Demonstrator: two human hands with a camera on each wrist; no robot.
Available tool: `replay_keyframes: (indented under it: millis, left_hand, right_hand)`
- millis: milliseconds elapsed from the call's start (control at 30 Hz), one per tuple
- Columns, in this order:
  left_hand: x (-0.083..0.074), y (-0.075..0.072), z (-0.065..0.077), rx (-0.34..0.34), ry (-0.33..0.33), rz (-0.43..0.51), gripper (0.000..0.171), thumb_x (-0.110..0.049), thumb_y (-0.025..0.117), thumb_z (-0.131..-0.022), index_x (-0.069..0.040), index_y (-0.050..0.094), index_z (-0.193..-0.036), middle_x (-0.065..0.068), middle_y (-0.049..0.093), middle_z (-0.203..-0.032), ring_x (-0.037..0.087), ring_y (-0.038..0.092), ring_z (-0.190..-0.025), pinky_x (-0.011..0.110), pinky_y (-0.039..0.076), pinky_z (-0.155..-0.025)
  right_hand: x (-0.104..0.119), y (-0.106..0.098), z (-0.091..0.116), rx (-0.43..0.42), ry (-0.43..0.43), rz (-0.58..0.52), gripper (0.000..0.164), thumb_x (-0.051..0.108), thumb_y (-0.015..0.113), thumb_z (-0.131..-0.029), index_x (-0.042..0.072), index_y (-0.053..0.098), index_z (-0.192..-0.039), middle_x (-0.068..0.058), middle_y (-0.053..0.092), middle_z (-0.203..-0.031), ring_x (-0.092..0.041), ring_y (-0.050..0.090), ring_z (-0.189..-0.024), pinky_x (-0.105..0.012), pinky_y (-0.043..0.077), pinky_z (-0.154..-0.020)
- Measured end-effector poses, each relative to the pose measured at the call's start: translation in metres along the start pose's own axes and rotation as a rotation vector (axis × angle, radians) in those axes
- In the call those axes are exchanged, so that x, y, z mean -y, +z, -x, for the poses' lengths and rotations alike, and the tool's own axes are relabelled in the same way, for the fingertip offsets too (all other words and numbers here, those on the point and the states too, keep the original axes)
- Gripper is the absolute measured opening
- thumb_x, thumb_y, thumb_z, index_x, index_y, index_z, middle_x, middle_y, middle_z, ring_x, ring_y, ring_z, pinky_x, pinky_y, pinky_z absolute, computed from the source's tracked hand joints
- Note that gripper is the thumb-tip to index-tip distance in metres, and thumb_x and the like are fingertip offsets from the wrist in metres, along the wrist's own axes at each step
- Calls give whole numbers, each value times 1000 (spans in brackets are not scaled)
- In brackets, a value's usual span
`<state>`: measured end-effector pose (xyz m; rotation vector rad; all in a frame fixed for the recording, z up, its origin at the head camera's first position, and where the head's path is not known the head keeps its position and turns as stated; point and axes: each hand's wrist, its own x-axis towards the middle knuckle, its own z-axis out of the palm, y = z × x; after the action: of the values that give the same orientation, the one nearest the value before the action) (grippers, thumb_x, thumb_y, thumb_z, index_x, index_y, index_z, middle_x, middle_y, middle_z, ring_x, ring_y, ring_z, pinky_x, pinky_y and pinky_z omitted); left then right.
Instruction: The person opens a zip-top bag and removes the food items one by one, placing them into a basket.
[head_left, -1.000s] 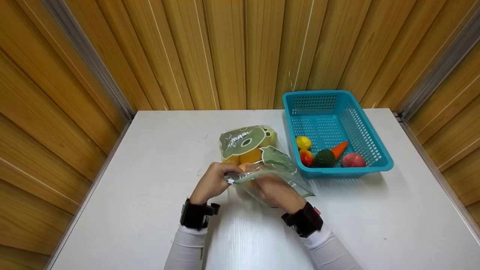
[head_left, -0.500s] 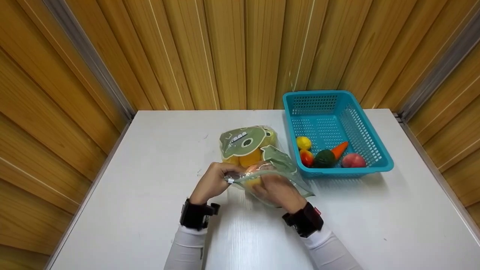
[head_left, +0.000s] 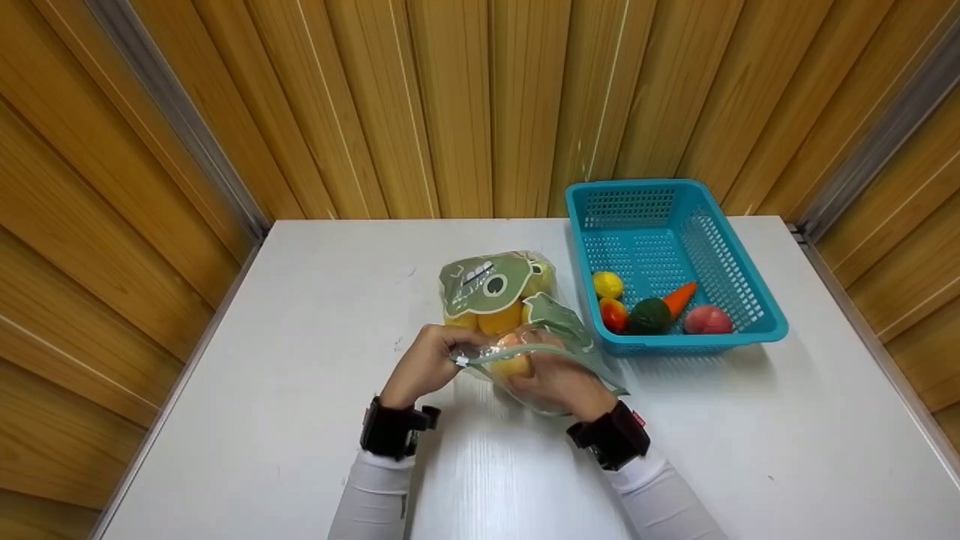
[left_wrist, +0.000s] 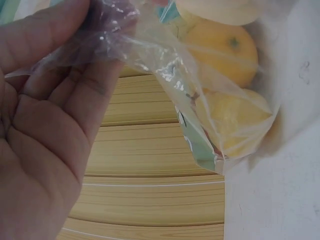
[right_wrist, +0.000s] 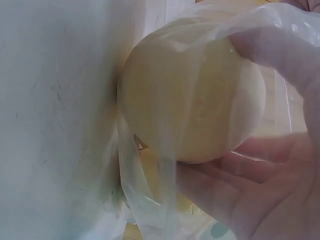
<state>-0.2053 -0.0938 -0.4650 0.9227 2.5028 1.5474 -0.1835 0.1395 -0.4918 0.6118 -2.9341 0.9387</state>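
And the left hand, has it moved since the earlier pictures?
No: in the head view, the left hand stays at the same place relative to the basket.

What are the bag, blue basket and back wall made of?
Bag: likely thin, glossy plastic film, clear with green print; its creases catch highlights. Blue basket: probably moulded plastic with a slight sheen, given its even holes. Back wall: wood-look panels, showing grain; real wood or print, I can't tell.

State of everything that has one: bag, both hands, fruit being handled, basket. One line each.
Plastic bag: open, partly filled
Left hand: pinching the bag's edge
Right hand: inside the bag, holding pale round fruit
Pale round fruit: held, inside the bag
Blue basket: upright, partly filled
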Motion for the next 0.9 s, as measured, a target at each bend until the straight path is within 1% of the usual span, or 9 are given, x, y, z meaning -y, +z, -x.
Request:
replay_keyframes:
  millis: [100,233,400,467,533,633,767,867,900]
  left_hand:
    - [1,0,0,-2,7,-1,33,19,71,-89,-1,86,-110,15,85,-106,7,70,-91,23,62,-88]
    - [1,-1,0,-9,16,0,31,18,71,-89,-1,86,-108,15,85,-105,5,70,-90,23,62,-88]
    - [1,-1,0,-29,15,6,29,17,72,-90,-1,86,-108,15,85,-106,8,72,-92,24,63,-89]
    - [1,-1,0,-37,16,6,28,17,72,-90,-1,86,-107,15,85,-106,9,73,-92,24,63,-89]
    - [1,-1,0,-42,16,5,27,16,72,-90,-1,86,-105,15,85,-106,9,72,-92,24,63,-89]
    - [1,-1,0,-48,17,0,26,16,71,-90,-1,86,-103,14,85,-105,6,71,-91,23,62,-89]
    - [2,-1,0,-49,18,-6,26,17,73,-90,-1,86,-103,15,85,-104,7,72,-92,24,62,-89]
    - [2,-1,1,-46,13,-7,26,16,74,-89,-1,87,-104,15,85,-105,15,75,-94,26,63,-90]
    - [2,0,1,-45,12,-9,27,16,74,-89,-2,87,-104,15,85,-105,18,77,-96,26,64,-91]
  right_hand:
    - [0,0,-1,-26,-3,-4,40,26,83,-93,7,71,-126,-9,73,-118,-25,66,-106,-45,61,-99]
    - [-1,-3,-1,-53,-2,-30,32,23,85,-89,10,76,-116,-5,77,-108,-20,67,-98,-41,62,-90]
    - [-1,-10,2,-74,4,-86,30,22,87,-87,10,80,-114,-2,80,-105,-18,67,-95,-38,62,-88]
    - [1,-13,4,-87,8,-89,33,25,87,-88,10,80,-116,-3,80,-107,-19,67,-96,-39,62,-89]
    - [4,-16,6,-101,19,-69,38,29,86,-89,8,78,-119,-5,79,-108,-21,67,-97,-41,62,-91]
    - [10,-20,11,-126,35,-8,53,32,86,-89,2,72,-130,-10,75,-113,-24,66,-100,-45,61,-94]
    - [19,-26,18,-131,42,43,68,26,89,-87,-5,64,-141,-15,69,-108,-27,65,-93,-46,62,-86]
    - [24,-31,21,-118,34,25,68,20,91,-85,-7,63,-140,-14,66,-101,-26,63,-87,-45,61,-80]
    - [25,-33,22,-118,25,24,65,19,91,-85,-7,64,-137,-12,65,-97,-25,62,-84,-42,59,-77]
